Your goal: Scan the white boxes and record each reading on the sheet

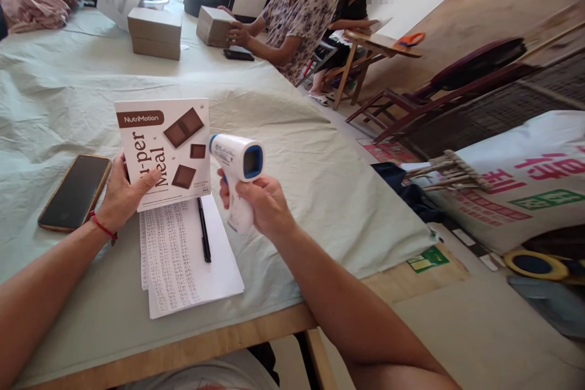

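My left hand (125,192) grips a white and brown NutriMotion box (171,128) by its lower left corner, the thumb across its front. In my right hand (262,201) is a white and blue infrared thermometer (233,155), held by its handle just right of the box. Its small screen faces me and its front end points at the box's right edge. Beneath the box lie sheets of paper (173,274) covered with handwritten columns. A black pen (204,231) rests on them. Left of my left hand lies a smartphone (75,192) with a dark screen.
A pale cloth (292,256) covers the table. Cardboard boxes (155,36) stand at the far side, where one person (292,30) holds another box. A black phone (238,55) lies near that person. Chairs, a large printed sack (525,177) and bundled sticks are on the right.
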`<act>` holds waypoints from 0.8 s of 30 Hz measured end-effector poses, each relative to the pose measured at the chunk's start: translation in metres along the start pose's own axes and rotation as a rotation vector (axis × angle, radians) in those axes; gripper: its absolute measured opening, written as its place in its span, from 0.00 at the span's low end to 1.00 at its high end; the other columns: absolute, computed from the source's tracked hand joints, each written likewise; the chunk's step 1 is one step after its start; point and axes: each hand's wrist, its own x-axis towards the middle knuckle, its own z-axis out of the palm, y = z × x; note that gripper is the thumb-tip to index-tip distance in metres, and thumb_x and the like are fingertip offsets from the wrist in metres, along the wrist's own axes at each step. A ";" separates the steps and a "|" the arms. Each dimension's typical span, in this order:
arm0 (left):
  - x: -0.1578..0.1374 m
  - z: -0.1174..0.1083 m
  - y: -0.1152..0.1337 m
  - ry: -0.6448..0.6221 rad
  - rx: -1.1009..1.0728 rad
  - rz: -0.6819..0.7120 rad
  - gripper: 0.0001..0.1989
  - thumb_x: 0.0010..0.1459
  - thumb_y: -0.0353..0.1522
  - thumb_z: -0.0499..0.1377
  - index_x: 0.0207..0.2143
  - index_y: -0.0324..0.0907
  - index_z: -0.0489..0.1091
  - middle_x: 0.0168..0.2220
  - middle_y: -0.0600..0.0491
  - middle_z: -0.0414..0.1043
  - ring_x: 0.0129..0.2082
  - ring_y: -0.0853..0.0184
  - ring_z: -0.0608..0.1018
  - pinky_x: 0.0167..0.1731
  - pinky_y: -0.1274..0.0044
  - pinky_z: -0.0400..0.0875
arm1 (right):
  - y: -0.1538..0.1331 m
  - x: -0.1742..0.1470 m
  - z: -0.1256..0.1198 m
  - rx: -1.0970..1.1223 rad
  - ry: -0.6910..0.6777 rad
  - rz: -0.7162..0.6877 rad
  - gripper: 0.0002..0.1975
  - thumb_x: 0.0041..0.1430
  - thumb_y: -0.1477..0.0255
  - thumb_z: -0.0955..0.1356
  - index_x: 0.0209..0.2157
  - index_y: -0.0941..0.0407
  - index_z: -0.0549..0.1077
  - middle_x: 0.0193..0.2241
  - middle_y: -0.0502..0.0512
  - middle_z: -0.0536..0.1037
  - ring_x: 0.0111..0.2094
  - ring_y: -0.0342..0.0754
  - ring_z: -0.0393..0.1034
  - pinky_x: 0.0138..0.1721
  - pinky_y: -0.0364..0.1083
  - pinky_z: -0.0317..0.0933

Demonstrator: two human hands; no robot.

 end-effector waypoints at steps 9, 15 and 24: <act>-0.002 0.001 0.009 -0.013 0.028 -0.040 0.31 0.46 0.43 0.69 0.47 0.40 0.62 0.51 0.43 0.73 0.51 0.50 0.77 0.49 0.58 0.75 | 0.020 -0.003 0.030 0.227 -0.086 0.123 0.14 0.42 0.61 0.73 0.24 0.54 0.69 0.20 0.47 0.69 0.22 0.41 0.60 0.25 0.43 0.55; -0.001 -0.001 0.007 -0.040 0.030 -0.042 0.31 0.46 0.45 0.70 0.47 0.40 0.64 0.47 0.44 0.75 0.49 0.51 0.78 0.47 0.57 0.76 | 0.017 -0.005 0.036 0.251 -0.055 0.144 0.14 0.41 0.60 0.73 0.24 0.55 0.71 0.20 0.46 0.70 0.22 0.41 0.61 0.25 0.44 0.55; -0.002 -0.001 0.013 -0.054 0.052 -0.040 0.30 0.47 0.45 0.70 0.47 0.41 0.64 0.49 0.45 0.74 0.49 0.51 0.78 0.47 0.58 0.76 | 0.020 -0.004 0.033 0.233 -0.034 0.123 0.17 0.42 0.58 0.74 0.22 0.55 0.69 0.20 0.47 0.68 0.22 0.40 0.59 0.25 0.44 0.55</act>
